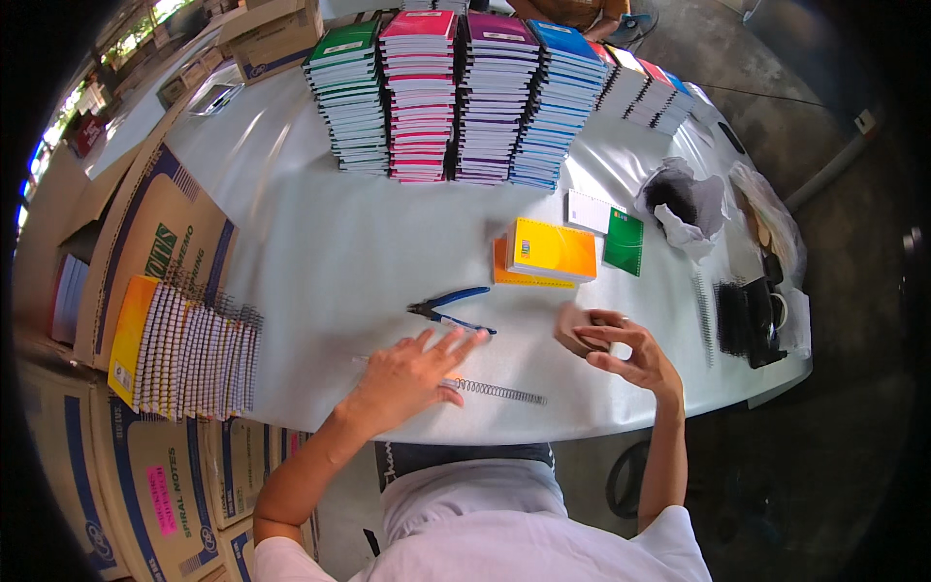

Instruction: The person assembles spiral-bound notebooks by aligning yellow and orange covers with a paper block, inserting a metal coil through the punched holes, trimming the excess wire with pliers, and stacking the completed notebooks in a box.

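Note:
My left hand [407, 380] lies low over the near middle of the table, fingers spread, holding nothing I can see. A dark spiral binding coil [499, 391] sticks out to the right from beneath it; a bit of orange shows there too, mostly hidden. In my right hand [630, 351] is a small brown block [574, 332], blurred, gripped between thumb and fingers just above the table. Cutting pliers [451, 308] with blue handles rest beyond my left fingertips. Farther out, a stack of yellow-orange notepads [553, 250] sits on an orange cover [502, 264].
Tall stacks of spiral notebooks [419, 97] line the far side. White sheets [587, 210] and a green cover [624, 242] lie right of the notepads. Bound notebooks [184, 354] lean by a carton [165, 252] at left. Loose coils [742, 315] lie at right.

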Tool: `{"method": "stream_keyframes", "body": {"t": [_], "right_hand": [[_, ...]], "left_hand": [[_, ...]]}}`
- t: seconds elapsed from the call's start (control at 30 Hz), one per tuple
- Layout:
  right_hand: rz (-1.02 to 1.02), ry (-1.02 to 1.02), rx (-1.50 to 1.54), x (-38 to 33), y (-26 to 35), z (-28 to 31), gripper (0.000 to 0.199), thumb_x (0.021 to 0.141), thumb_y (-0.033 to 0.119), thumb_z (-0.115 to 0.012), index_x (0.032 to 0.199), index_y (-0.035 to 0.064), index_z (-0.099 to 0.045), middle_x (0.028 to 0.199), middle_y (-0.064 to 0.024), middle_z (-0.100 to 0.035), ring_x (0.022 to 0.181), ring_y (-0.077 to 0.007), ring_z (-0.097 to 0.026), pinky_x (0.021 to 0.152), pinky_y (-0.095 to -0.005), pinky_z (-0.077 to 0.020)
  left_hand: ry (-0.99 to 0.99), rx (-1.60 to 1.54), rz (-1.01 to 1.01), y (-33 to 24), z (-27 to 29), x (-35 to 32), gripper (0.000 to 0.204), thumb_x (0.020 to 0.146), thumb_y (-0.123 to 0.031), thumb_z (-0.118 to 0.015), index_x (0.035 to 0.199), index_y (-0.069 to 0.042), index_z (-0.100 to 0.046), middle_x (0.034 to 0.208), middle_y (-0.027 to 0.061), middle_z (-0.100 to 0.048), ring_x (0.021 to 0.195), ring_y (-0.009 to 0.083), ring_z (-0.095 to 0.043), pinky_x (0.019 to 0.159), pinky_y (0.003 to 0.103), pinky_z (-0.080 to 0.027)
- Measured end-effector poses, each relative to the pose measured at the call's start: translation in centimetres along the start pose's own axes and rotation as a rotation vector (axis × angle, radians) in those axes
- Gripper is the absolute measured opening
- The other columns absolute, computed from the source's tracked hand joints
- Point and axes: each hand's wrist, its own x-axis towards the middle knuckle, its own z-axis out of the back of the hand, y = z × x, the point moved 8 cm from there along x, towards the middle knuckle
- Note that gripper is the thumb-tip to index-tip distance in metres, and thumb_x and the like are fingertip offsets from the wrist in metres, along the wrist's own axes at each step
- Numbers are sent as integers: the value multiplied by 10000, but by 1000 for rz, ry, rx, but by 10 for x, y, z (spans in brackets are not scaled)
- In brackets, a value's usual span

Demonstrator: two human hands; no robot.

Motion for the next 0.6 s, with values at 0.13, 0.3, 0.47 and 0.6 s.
{"method": "stream_keyframes", "body": {"t": [0.13,0.3,0.47,0.6], "right_hand": [[128,442,316,48,62,-86,505,907,441,-613,1168,15,-688,1231,-194,-634,1127,-333,-593,1001,-375,-435],[93,407,557,77,41,-99,464,935,389,-609,1164,-8,-681,1098,-135,-698,1034,-242,-617,955,-356,-448],[232,485,428,87,54,-101,466,916,401,-615,1147,4,-694,1178,-142,-659,1083,-271,-601,967,-363,-445],[209,527,169,93,63,-117,544,889,455,-618,1140,-23,-690,1174,-170,-655,1088,-284,-605,973,-362,-445]], "left_hand": [[50,-11,184,20,4,-7,1006,698,-556,-701,1523,-179,-266,1241,81,-633,957,288,-683,717,384,-579],[69,-118,263,34,-3,-11,1043,709,-569,-697,1538,-171,-204,1255,126,-626,904,299,-692,676,407,-568],[82,-110,298,45,-5,-10,1056,718,-577,-694,1543,-171,-173,1263,137,-619,882,312,-694,663,412,-568],[91,-100,315,51,-4,-9,1067,719,-597,-684,1546,-173,-160,1233,130,-635,887,310,-695,674,415,-571]]}}
